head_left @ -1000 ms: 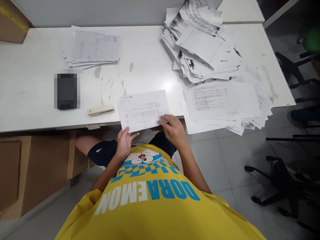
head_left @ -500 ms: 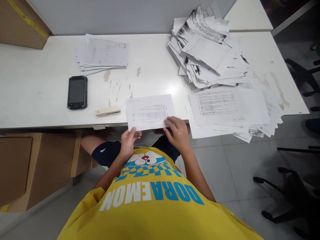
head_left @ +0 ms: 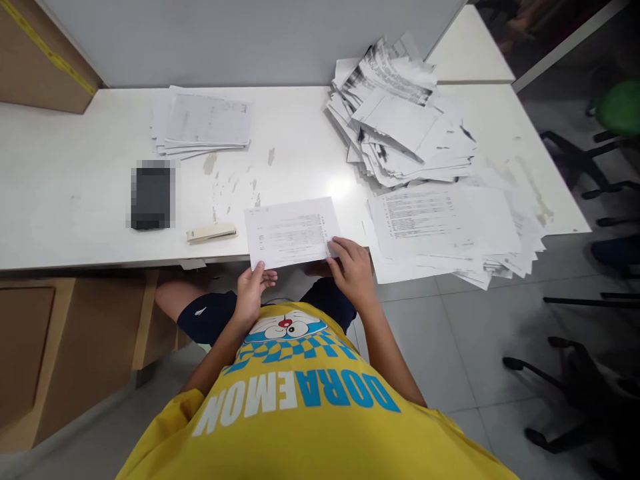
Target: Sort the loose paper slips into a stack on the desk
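Observation:
A printed sheet of paper point(head_left: 290, 232) lies at the front edge of the white desk point(head_left: 75, 193), its near edge hanging over. My left hand point(head_left: 251, 291) pinches the sheet's near left corner from below the desk edge. My right hand point(head_left: 352, 269) grips the near right corner, fingers curled over the paper. Both hands are closed on the same sheet, just in front of my yellow shirt.
A beige stapler point(head_left: 211, 232) and a dark phone point(head_left: 151, 197) lie left of the sheet. A neat paper stack point(head_left: 203, 123) sits at the back left. A big messy heap of papers point(head_left: 415, 140) covers the right side, overhanging the edge. Office chairs point(head_left: 575, 387) stand at right.
The view shifted a little; the sheet stays between both hands at the desk edge with the same grip. Nothing else on the desk has moved.

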Demonstrator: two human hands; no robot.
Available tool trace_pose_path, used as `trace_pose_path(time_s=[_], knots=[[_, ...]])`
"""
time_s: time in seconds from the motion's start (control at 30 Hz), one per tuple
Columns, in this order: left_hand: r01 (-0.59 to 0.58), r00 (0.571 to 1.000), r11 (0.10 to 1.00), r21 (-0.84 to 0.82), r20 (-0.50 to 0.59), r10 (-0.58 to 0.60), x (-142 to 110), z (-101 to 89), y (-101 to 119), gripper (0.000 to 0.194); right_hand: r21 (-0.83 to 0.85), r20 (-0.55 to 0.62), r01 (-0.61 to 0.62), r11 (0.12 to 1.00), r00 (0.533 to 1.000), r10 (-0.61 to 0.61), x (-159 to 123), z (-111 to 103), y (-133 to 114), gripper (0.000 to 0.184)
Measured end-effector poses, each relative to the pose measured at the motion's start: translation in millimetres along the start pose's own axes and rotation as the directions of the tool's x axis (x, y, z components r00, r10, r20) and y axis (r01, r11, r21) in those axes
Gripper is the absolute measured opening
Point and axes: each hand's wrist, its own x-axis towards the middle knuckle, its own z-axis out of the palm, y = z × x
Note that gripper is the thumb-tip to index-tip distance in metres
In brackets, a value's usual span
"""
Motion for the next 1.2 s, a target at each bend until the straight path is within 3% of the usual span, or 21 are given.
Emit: trace_pose_path(time_s=[0.2, 0.27, 0.33, 0.43, 0.53, 0.63, 0.73, 1.2], knots=[[-0.019, 0.999, 1.000, 0.010, 0.048, 0.018, 8, 1.7, 5, 0.057, 0.070, 0.022, 0.034, 0.997, 0.999, -0.035, 0, -9, 2, 0.032], [-0.020, 0.999, 0.999, 0.034, 0.034, 0.019, 8, 0.8, 3, 0.056, 0.127, -0.008, -0.012, 0.992, 1.000, 0.014, -2, -12, -1, 0.031], [-0.009, 1.000, 0.998, 0.055, 0.023, 0.008, 7, -2.1, 1, 0.056, 0.199, -0.068, -0.121, 0.973, 0.988, 0.137, -7, -13, -5, 0.028], [0.001, 1.000, 0.997, 0.071, 0.013, -0.002, 3, -9.6, -5, 0.058, 0.356, -0.082, -0.387, 0.851, 0.894, 0.441, -16, -8, -8, 0.029], [-0.006, 1.000, 0.996, 0.089, 0.023, 0.004, 0, -17.7, -10, 0.059, 0.539, 0.075, -0.575, 0.615, 0.760, 0.645, -24, 3, -7, 0.036], [-0.018, 1.000, 0.992, 0.125, 0.023, 0.015, 0, -23.4, -14, 0.061, 0.687, 0.252, -0.596, 0.416, 0.732, 0.633, -26, 13, -5, 0.041], [-0.034, 0.999, 0.988, 0.154, 0.013, 0.032, 1, -25.5, -16, 0.062, 0.741, 0.341, -0.585, 0.330, 0.751, 0.565, -22, 16, -6, 0.041], [-0.074, 0.996, 0.980, 0.183, -0.026, 0.080, 5, -28.8, -19, 0.056, 0.752, 0.368, -0.583, 0.308, 0.759, 0.537, -16, 16, -8, 0.040]])
